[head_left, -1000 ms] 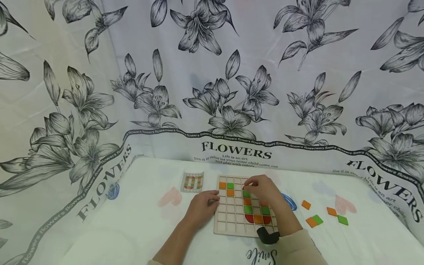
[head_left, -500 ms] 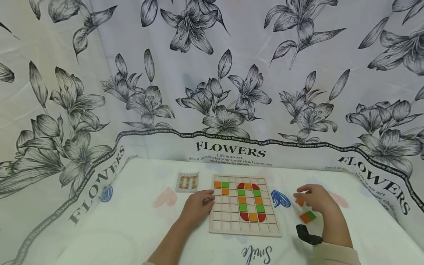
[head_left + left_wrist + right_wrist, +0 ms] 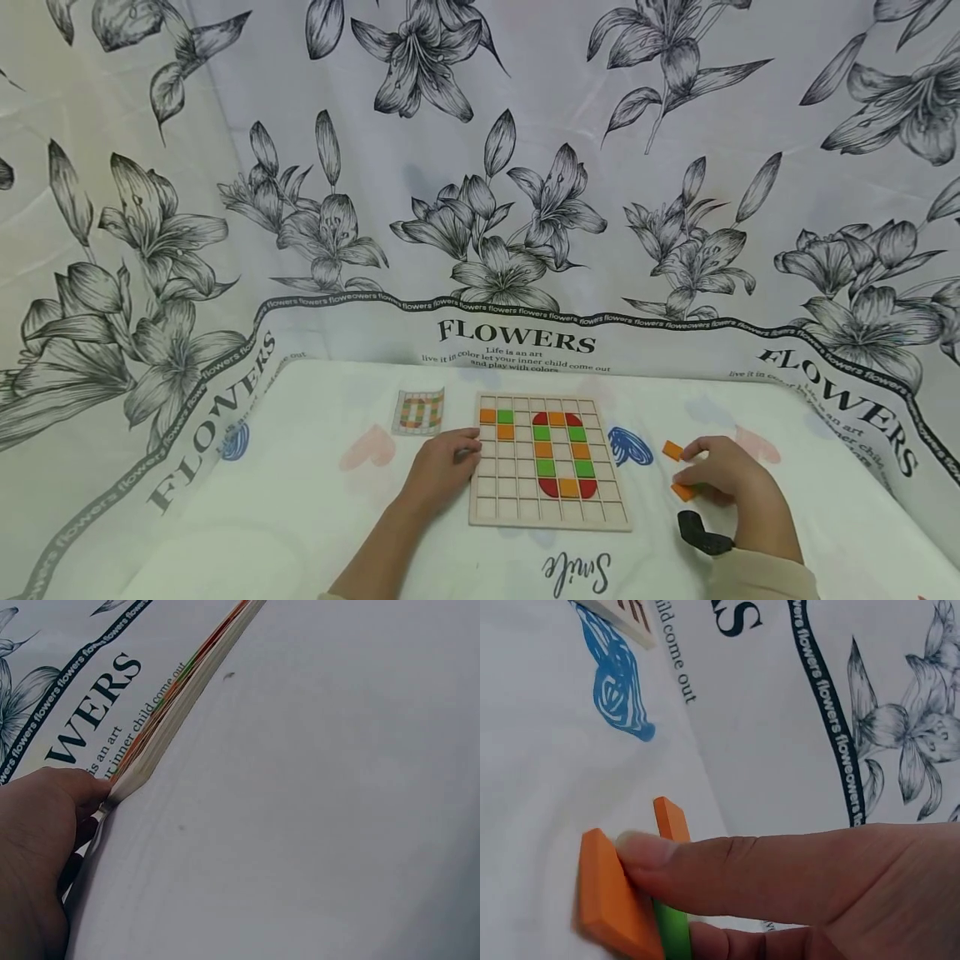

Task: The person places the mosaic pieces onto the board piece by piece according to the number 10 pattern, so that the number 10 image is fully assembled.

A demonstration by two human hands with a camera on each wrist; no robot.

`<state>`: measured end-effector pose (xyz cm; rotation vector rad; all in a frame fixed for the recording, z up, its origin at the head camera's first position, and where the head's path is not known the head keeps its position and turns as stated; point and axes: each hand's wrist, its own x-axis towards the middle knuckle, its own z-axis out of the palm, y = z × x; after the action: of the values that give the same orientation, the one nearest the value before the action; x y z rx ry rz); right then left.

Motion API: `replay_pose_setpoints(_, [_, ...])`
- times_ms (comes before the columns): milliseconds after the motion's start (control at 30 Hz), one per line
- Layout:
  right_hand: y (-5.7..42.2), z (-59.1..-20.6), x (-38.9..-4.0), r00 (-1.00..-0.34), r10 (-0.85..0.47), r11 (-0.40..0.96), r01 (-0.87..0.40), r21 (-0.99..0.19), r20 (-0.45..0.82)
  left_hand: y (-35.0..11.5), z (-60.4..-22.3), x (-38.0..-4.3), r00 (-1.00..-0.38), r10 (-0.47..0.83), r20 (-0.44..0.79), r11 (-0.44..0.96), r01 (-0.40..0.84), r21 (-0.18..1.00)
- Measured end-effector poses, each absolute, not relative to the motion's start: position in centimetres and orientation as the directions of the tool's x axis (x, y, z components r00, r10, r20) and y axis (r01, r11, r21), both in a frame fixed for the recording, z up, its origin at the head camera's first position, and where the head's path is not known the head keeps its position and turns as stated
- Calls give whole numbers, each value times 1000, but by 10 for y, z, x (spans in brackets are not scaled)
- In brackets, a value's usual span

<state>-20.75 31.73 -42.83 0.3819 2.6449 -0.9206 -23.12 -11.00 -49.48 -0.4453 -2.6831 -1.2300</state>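
Note:
In the head view my left hand (image 3: 444, 463) grips the left edge of a wooden grid board (image 3: 517, 508). The left wrist view shows that thumb on the board's corner, with the other fingers curled mostly out of sight. Tiles set in the board form a ring of red, orange and green, plus a small cluster at its upper left. Off to the right my right hand (image 3: 738, 479) pinches a green tile (image 3: 673, 930), partly hidden by the thumb. Against it lies an orange tile (image 3: 611, 896), touched by the thumb tip. Another orange tile (image 3: 672, 451) lies just beyond the fingers.
A small pattern card (image 3: 418, 412) lies left of the board. White cloth (image 3: 300, 467) with printed hearts and lettering covers the table. A flower-print curtain (image 3: 480, 167) rises behind it. A black piece (image 3: 703, 535) sits at the right wrist.
My right hand has left the board's upper part, moved right, and come down onto the loose tiles. The ring's top is now uncovered. My left hand stays at the board's edge.

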Motion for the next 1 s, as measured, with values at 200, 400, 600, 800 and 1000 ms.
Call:
replay_pose_setpoints(200, [311, -426, -210, -922, 114, 754, 322, -572, -369, -110, -495, -231, -943, 201, 263, 611, 331, 719])
replay_pose_setpoints(400, [285, -413, -217, -985, 49, 744, 147, -652, -166, -111, -494, -230, -944, 202, 262, 610, 330, 720])
replay_pose_setpoints(600, [212, -404, -231, -999, -50, 727, -33, -686, -5, -112, -495, -231, -944, 210, 256, 591, 331, 736])
replay_pose_setpoints(800, [137, -417, -241, -988, -150, 685, -121, -718, 23, -113, -494, -230, -942, 217, 255, 592, 335, 733])
replay_pose_setpoints(1000, [94, -431, -246, -977, -201, 717, -195, -669, 69, -116, -492, -226, -941, 222, 255, 588, 338, 735])
